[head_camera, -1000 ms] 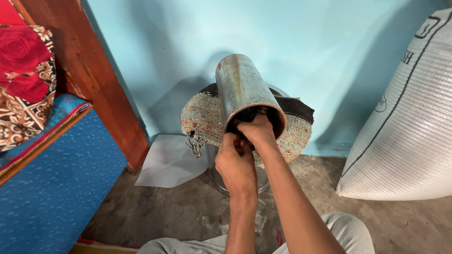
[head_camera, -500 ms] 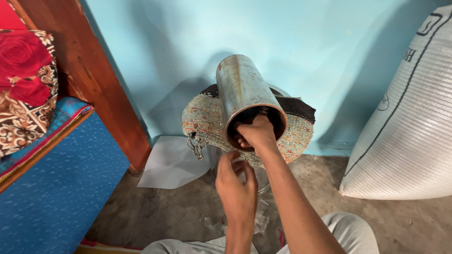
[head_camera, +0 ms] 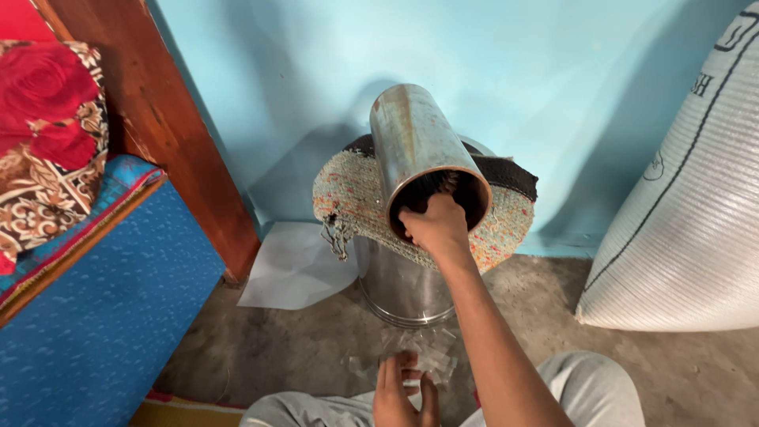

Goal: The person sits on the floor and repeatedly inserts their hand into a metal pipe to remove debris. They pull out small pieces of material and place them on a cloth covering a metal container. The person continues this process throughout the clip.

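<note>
A: The metal cylinder (head_camera: 415, 150) lies tilted on the woven mat (head_camera: 348, 194), its long axis running away toward the blue wall (head_camera: 553, 71), open mouth facing the person.

B: And the right hand (head_camera: 436, 225)?

A: Right at that mouth, fingers curled over the lower rim, gripping it.

B: The left hand (head_camera: 403, 391)?

A: Low by the knees, well below, fingers loosely spread over clear plastic wrappers (head_camera: 415, 348). I can't tell whether it pinches one. The steel pot (head_camera: 399, 289) stands between the hands.
</note>
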